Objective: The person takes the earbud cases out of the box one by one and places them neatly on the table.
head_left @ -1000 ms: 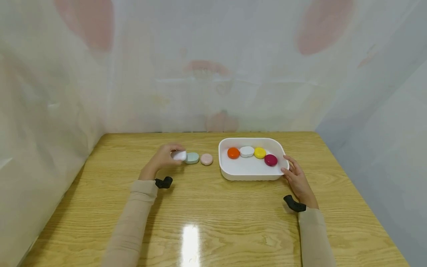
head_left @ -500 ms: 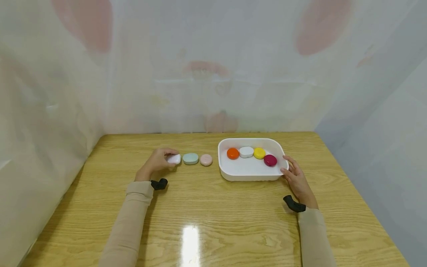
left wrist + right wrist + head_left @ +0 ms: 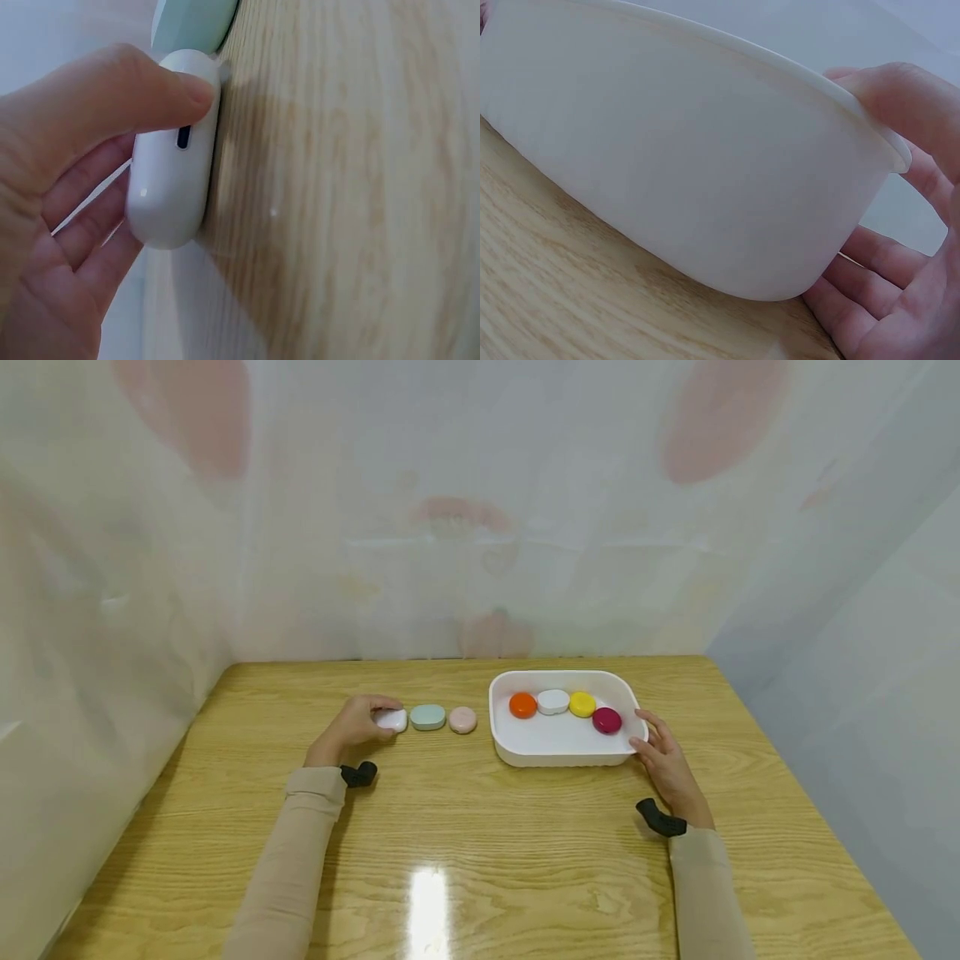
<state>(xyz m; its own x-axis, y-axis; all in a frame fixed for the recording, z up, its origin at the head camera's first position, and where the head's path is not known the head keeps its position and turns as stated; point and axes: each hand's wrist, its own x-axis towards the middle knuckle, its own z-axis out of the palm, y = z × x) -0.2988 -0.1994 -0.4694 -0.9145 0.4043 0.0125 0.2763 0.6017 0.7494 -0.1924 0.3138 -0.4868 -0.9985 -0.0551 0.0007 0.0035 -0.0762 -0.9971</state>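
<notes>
My left hand [image 3: 358, 722] pinches a small white rounded case [image 3: 392, 720] at the left end of a short row on the table. In the left wrist view, that white case [image 3: 171, 180] has a dark slot in its side and rests against the wood, with the thumb across it. To its right lie a pale green oval case [image 3: 428, 717] and a pale pink round case [image 3: 462, 720]. My right hand [image 3: 669, 768] grips the right end of a white plastic tub [image 3: 562, 760]. The right wrist view shows the thumb over the tub's rim [image 3: 780, 64] and fingers along its end.
Inside the tub sit an orange round case [image 3: 522, 705], a white oval case [image 3: 553, 702], a yellow round case [image 3: 582, 704] and a dark red round case [image 3: 607, 720]. A pale patterned sheet [image 3: 480, 585] hangs behind the wooden table [image 3: 510, 860].
The white case in my left hand has come down and left, from beside and over the green case onto the table. My right hand has stayed on the tub.
</notes>
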